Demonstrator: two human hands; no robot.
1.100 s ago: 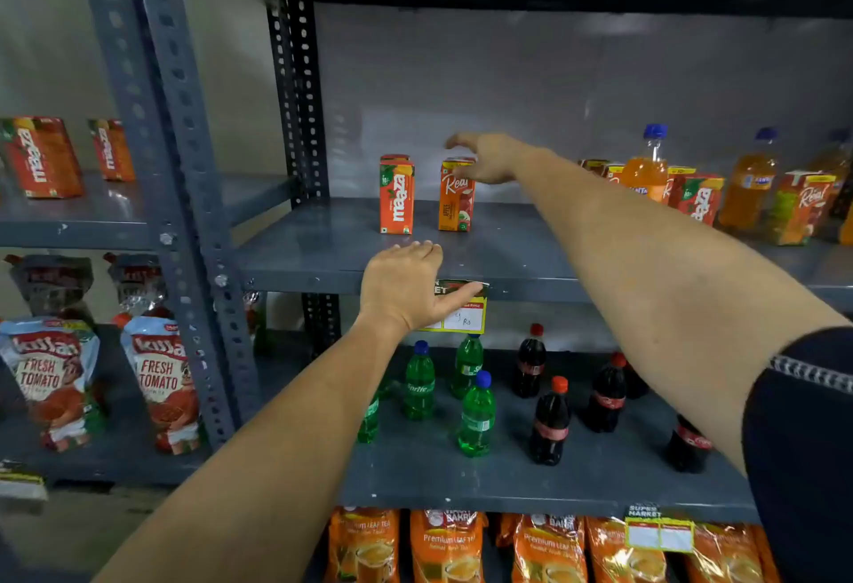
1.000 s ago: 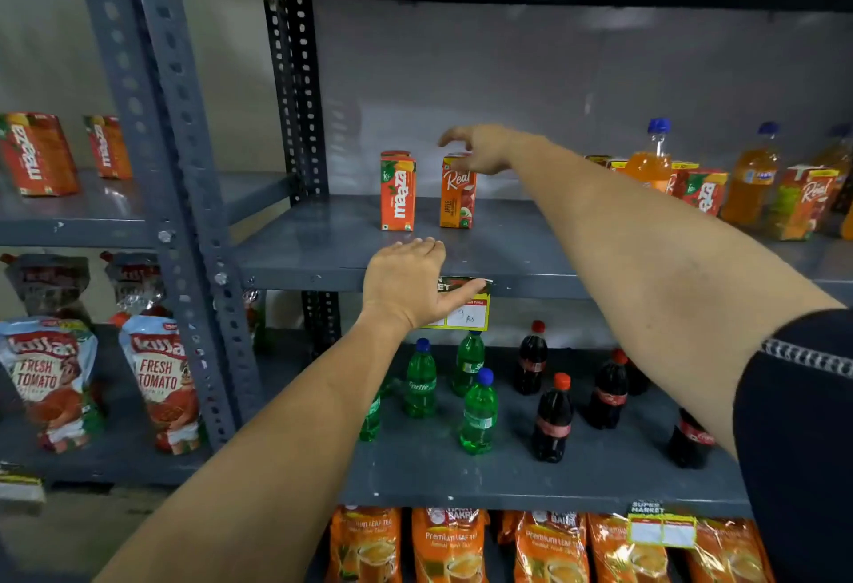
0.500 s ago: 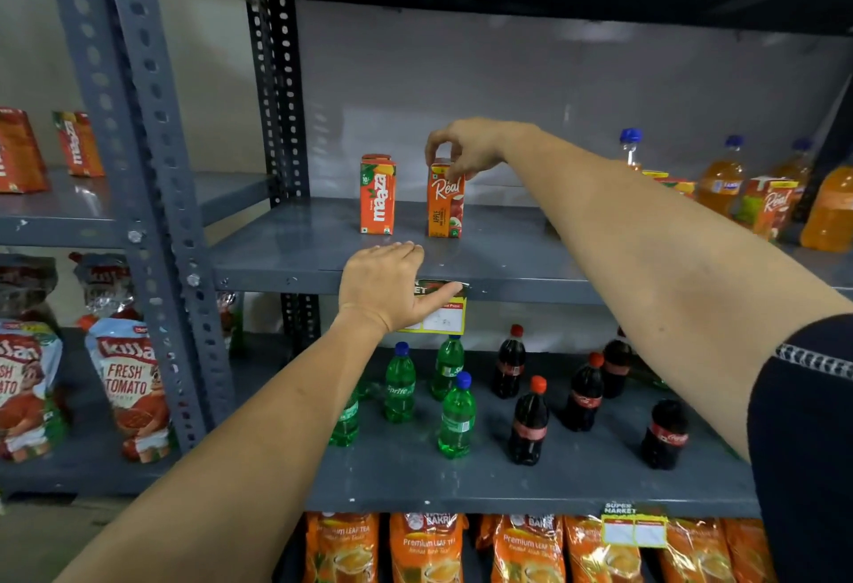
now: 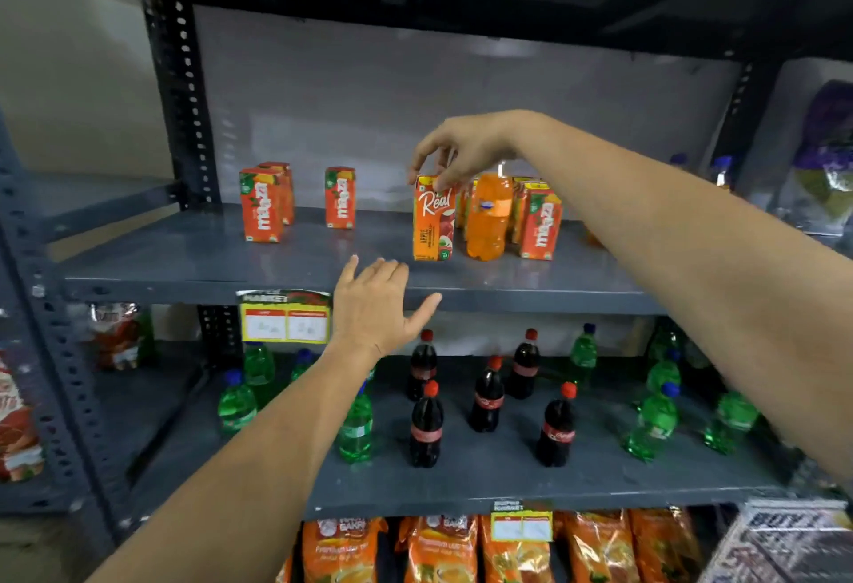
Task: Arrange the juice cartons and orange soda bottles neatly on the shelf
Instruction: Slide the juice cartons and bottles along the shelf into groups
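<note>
An orange Real apple juice carton is pinched at its top by the fingers of the right hand, the carton standing upright near the middle of the grey metal shelf. Just to its right an orange soda bottle is seen upright, almost touching it, with a Maaza carton beside that and more cartons packed behind. Farther left, well apart, two Maaza cartons are lined one behind the other near the shelf post, and a single Maaza carton is set between them and the Real carton. The left hand is laid flat against the shelf's near edge, fingers spread and holding nothing, just right of a yellow price label. On the shelf below, cola bottles and green soda bottles are scattered upright.
</note>
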